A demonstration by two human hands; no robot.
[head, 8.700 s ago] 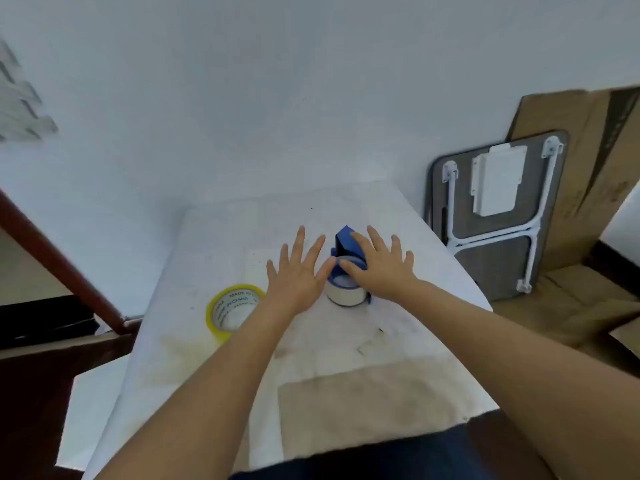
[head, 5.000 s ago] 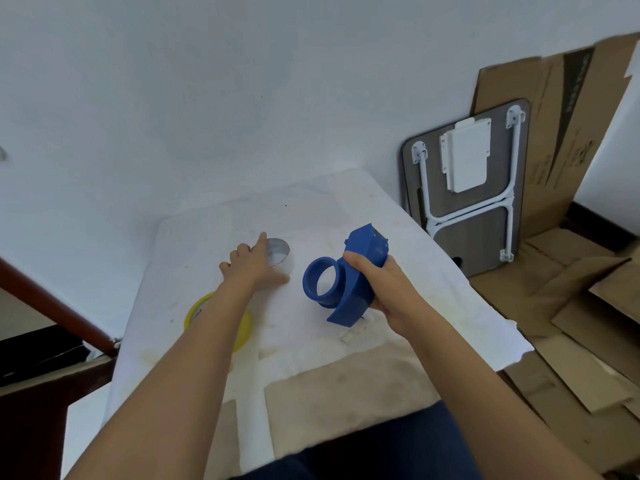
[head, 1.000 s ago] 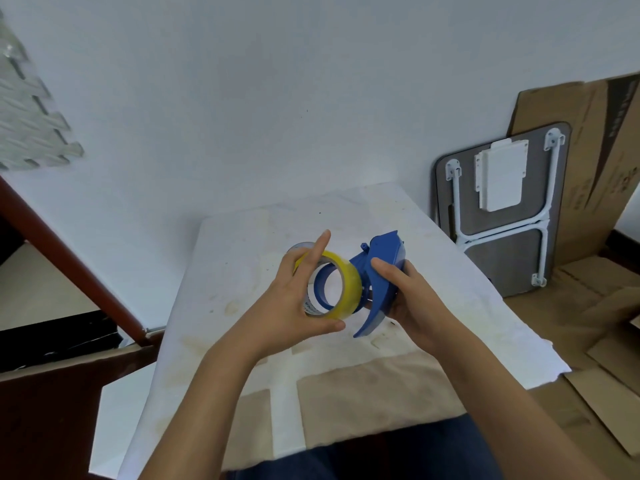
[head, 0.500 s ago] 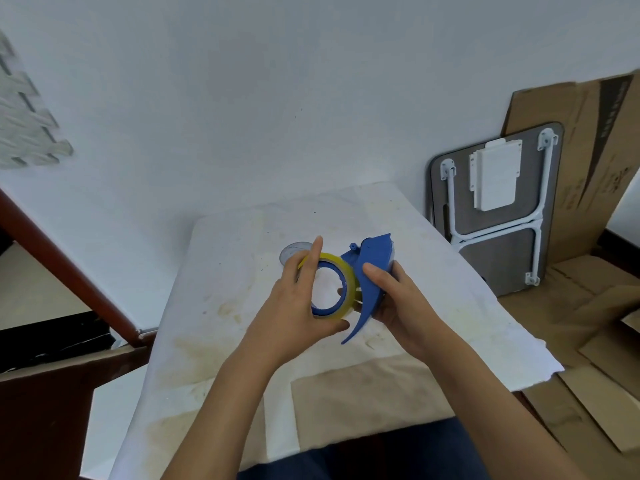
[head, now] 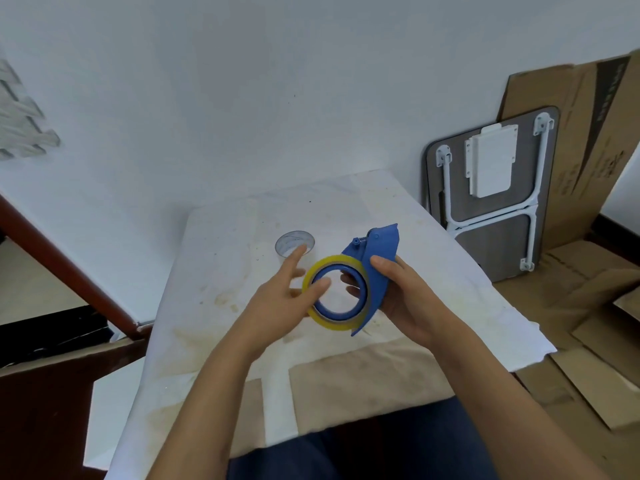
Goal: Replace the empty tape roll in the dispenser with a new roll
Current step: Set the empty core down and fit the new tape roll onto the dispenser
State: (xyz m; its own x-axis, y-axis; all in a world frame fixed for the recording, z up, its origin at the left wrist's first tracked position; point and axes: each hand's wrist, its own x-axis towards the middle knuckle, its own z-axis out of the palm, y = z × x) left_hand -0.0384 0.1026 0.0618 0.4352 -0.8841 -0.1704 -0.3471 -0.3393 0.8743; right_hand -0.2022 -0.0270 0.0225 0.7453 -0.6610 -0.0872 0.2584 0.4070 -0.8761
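Note:
My right hand (head: 403, 299) grips the blue tape dispenser (head: 379, 258) and holds it above the table. The new yellow tape roll (head: 332, 322) sits around the dispenser's blue hub. My left hand (head: 280, 303) is beside the roll with its fingers spread, and the thumb and a fingertip touch the roll's left rim. The empty clear roll core (head: 294, 241) stands on the table just behind my left fingers.
The table (head: 225, 271) has a stained white cover, with a wall right behind it. A folded table (head: 491, 199) and flattened cardboard (head: 588, 133) lean on the wall at the right. A brown rail (head: 69, 268) crosses at the left.
My left hand pushed the yellow roll fully onto the blue hub and has spread its fingers off it. The dispenser turned slightly in my right hand.

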